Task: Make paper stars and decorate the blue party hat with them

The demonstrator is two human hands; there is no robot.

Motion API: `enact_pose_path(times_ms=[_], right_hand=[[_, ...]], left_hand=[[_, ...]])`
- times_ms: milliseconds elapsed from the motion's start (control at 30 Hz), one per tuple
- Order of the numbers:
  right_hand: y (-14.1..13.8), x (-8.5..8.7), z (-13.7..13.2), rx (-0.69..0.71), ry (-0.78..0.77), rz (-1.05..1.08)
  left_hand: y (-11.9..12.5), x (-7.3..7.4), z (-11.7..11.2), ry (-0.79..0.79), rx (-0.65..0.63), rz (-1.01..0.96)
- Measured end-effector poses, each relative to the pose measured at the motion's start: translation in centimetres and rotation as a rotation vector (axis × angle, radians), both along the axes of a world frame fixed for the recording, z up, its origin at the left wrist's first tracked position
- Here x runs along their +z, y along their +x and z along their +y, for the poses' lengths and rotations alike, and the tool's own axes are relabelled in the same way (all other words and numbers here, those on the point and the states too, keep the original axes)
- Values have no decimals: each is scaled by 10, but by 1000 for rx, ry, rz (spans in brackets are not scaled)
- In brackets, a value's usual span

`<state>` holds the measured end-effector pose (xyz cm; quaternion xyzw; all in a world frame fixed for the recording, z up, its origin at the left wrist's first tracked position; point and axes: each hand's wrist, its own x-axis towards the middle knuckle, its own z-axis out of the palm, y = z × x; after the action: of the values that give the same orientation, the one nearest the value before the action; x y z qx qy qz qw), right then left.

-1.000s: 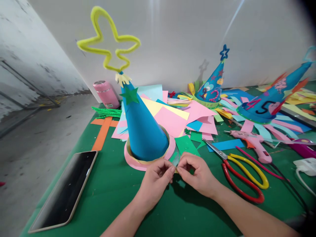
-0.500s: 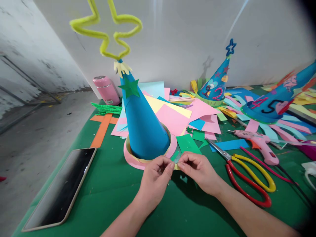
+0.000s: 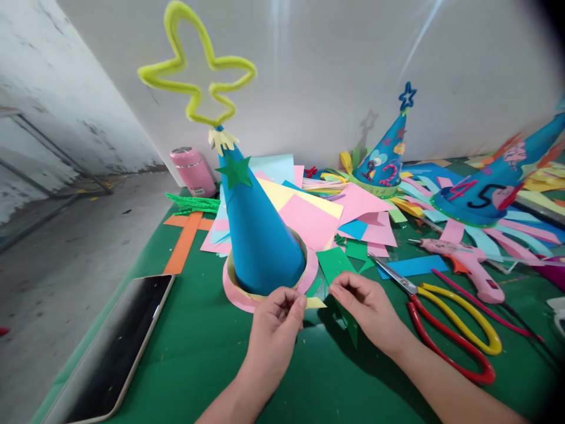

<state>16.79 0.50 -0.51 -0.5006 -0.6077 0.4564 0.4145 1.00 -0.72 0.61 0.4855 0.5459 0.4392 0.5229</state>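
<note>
A blue paper cone hat [image 3: 262,247] stands upright on the table. It has a pink brim [image 3: 236,297], a green paper star [image 3: 236,171] on its side and a yellow pipe-cleaner outline [image 3: 198,65] at its tip. In front of the brim, my left hand [image 3: 278,330] pinches a small pale-yellow paper strip [image 3: 315,303], whose end sticks out to the right. My right hand [image 3: 368,312] is closed a little way to the right, with a pointed green paper piece [image 3: 350,327] hanging beneath its fingers. The fingers hide much of that piece.
Scissors [image 3: 436,318] and a pink glue gun [image 3: 470,259] lie at the right. Coloured paper sheets [image 3: 309,221] are piled behind the hat, beside a pink bottle [image 3: 193,171]. Two decorated hats [image 3: 384,153] stand farther back. A phone [image 3: 115,347] lies at the left.
My right hand has moved right, away from my left, and the yellow strip's end now shows free. The pointed green piece has come into clearer view. The whole scene sits slightly lower.
</note>
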Motion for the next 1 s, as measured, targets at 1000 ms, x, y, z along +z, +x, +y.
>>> enact_pose_path(times_ms=[1000], right_hand=[[-11,5,-7,144,-14,-44]], left_hand=[[3,-7,-2,-68,-116,-92]])
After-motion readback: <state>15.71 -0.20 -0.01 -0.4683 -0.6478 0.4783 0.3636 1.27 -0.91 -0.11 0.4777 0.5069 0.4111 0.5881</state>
